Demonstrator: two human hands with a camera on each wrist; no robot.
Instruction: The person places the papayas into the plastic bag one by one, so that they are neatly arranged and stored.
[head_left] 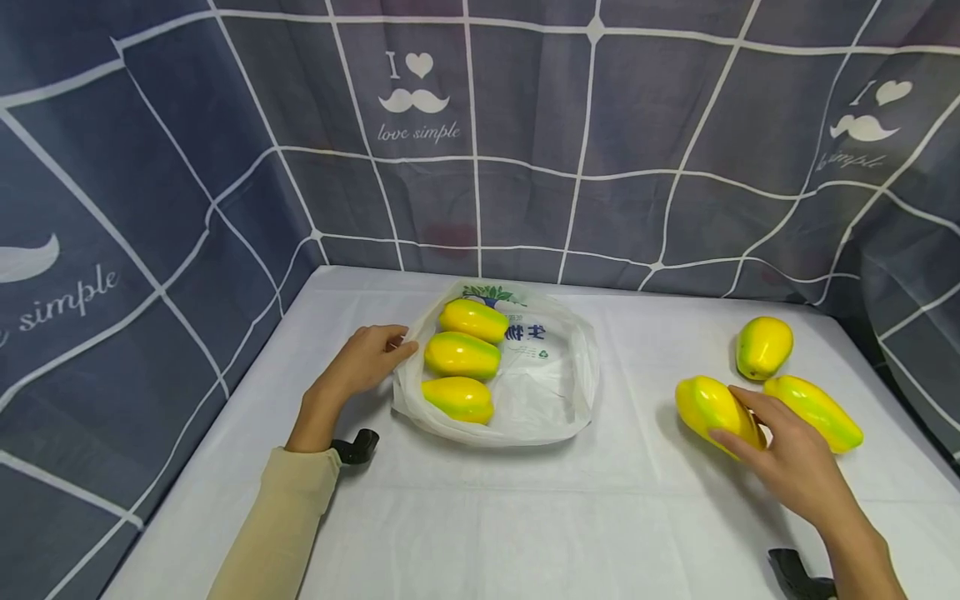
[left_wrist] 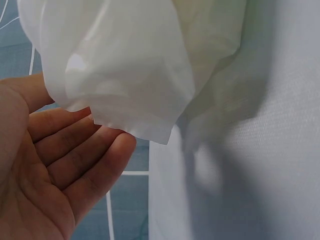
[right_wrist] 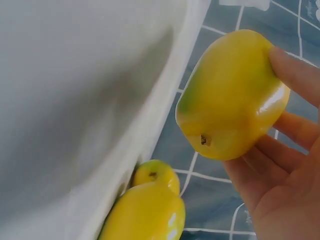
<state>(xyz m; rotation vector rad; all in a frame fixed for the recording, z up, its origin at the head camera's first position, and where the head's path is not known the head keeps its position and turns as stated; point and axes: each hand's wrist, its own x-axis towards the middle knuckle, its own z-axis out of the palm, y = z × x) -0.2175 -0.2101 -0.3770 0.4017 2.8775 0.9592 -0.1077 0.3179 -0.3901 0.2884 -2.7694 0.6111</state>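
My left hand (head_left: 365, 360) pinches the left rim of a white plastic bag (head_left: 536, 392); in the left wrist view the bag's edge (left_wrist: 135, 100) covers the fingertips and part of the thumb. Inside the bag, along its left side, lie three glossy yellow-green mangoes (head_left: 462, 356). At the right, my right hand (head_left: 795, 454) grips another mango (head_left: 708, 408) between thumb and fingers. The right wrist view shows this mango (right_wrist: 230, 95) held off the table, its small stem mark facing the camera. Two more mangoes, one behind (head_left: 763, 347) and one beside the hand (head_left: 816, 411), lie on the table.
A white cloth covers the table (head_left: 585, 533). Dark grey curtain (head_left: 525, 200) with white grid lines encloses the back and both sides. Black wrist mounts sit at the left wrist (head_left: 356, 447) and right wrist (head_left: 798, 575).
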